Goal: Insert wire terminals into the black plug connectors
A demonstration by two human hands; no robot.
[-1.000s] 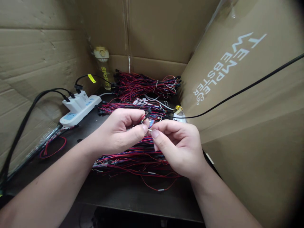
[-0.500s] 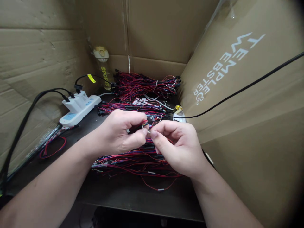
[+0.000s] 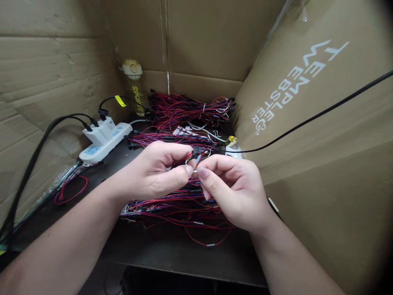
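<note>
My left hand is closed, pinching a small black connector with red and yellow wires at its tip. A thin white wire runs from the left thumb to the fingers of my right hand, which pinch its end. The two hands almost meet, in front of the bundled cables. Below them lies a loose pile of red, blue and black wires, partly hidden by both hands. Just behind sits another wire bundle.
A tied bundle of red and black cables lies at the back. On the left are a white power strip and a bottle with a yellow cap. Cardboard walls enclose three sides. A black cable crosses the right side.
The right fingers have moved slightly right and the connector shows a little more above the left fingertips. The whole view has shifted slightly.
</note>
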